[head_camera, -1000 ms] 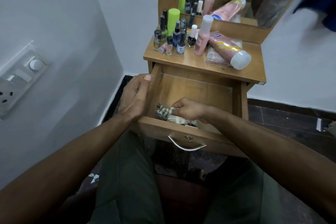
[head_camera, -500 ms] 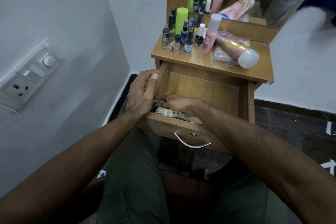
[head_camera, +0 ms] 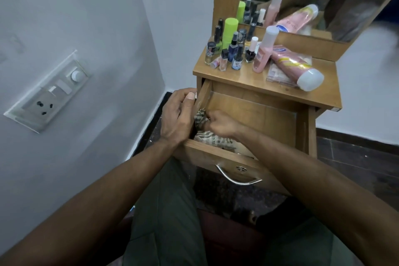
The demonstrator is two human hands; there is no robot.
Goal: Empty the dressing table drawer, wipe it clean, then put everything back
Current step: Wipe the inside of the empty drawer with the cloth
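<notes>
Right hand [head_camera: 218,124] fisted around striped cloth [head_camera: 201,117] inside open drawer [head_camera: 254,114], left hand [head_camera: 178,114] gripping drawer's side wall

Dim, cool indoor light; soft shadows; faint sheen on the tabletop [head_camera: 254,77]; wide-angle bending and blur toward edges.

The drawer [head_camera: 254,119] stands pulled out below the dressing table top [head_camera: 259,84]. In its near left corner lies a cloth [head_camera: 207,137], with the right hand [head_camera: 220,124] on it and the left hand [head_camera: 178,115] on the drawer's left wall. On the top, small bottles [head_camera: 231,49] cluster at the left, a tube [head_camera: 295,66] lies at the right, and a mirror [head_camera: 313,0] stands behind them. A switch panel [head_camera: 49,93] sits on the wall to the left.
</notes>
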